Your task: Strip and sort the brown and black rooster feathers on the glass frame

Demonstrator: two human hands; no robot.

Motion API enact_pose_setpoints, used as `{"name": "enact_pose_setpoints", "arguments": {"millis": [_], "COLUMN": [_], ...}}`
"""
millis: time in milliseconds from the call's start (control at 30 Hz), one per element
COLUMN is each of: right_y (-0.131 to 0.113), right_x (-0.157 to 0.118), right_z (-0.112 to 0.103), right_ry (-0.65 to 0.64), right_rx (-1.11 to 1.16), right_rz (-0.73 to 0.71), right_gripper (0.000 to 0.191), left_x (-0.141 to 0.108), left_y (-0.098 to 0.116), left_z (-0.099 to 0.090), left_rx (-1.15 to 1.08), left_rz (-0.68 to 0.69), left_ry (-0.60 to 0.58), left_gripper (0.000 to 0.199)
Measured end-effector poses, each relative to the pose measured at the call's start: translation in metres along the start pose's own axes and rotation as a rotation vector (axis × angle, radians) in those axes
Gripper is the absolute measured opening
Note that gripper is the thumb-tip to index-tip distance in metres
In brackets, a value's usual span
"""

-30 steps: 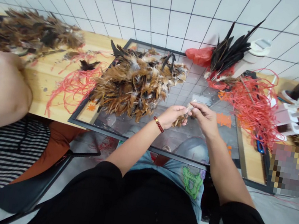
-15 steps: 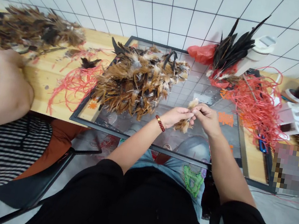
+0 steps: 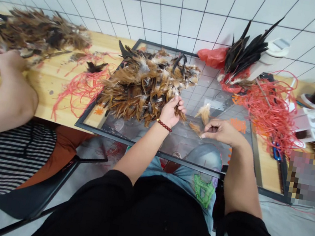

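My left hand (image 3: 173, 110), with a red bead bracelet at the wrist, is at the right edge of a large pile of brown feathers (image 3: 141, 86). Its fingers are curled round some brown feathers. My right hand (image 3: 217, 131) pinches the tip of a small brown feather (image 3: 195, 128) between thumb and fingers, low over the black-framed glass panel. A pale, fluffy feather tuft (image 3: 204, 113) lies on the glass just beyond my right fingers.
Black feathers (image 3: 243, 54) stand beside a white container (image 3: 274, 53) at the back right. Red strings (image 3: 271, 113), blue-handled scissors (image 3: 276, 151) and white plugs (image 3: 307, 124) are on the right. At left, a person's hands (image 3: 0, 59) are near another feather pile (image 3: 43, 32).
My hands have separated. The left has moved left to the feather pile, and the right slightly down. The pale tuft that was at my fingers now lies on the glass.
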State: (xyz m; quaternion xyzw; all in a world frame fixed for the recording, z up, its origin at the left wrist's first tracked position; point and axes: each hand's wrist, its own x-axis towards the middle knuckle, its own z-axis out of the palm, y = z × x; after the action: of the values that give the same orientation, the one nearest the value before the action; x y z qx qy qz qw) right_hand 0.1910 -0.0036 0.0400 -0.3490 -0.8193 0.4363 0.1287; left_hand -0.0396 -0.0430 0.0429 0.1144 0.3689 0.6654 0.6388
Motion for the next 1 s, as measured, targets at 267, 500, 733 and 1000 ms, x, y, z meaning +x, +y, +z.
{"name": "enact_pose_setpoints", "arguments": {"millis": [267, 500, 733, 1000], "right_y": [0.003, -0.010, -0.022, -0.012], "right_x": [0.003, 0.005, 0.009, 0.021], "right_z": [0.007, 0.014, 0.027, 0.038], "right_ry": [-0.061, 0.210, 0.499, 0.731], "right_rx": [-0.177, -0.282, -0.251, 0.314], "right_rz": [-0.100, -0.177, -0.290, -0.140], "right_gripper": [0.014, 0.011, 0.013, 0.045], "left_x": [-0.002, -0.006, -0.007, -0.006], "left_y": [-0.007, -0.028, -0.035, -0.041], "left_z": [0.004, 0.006, 0.003, 0.007], "left_rx": [0.146, 0.822, 1.082, 0.659], "left_rz": [0.036, 0.214, 0.331, 0.183], "left_ry": [-0.075, -0.170, -0.248, -0.222], "left_gripper": [0.023, 0.024, 0.025, 0.034]}}
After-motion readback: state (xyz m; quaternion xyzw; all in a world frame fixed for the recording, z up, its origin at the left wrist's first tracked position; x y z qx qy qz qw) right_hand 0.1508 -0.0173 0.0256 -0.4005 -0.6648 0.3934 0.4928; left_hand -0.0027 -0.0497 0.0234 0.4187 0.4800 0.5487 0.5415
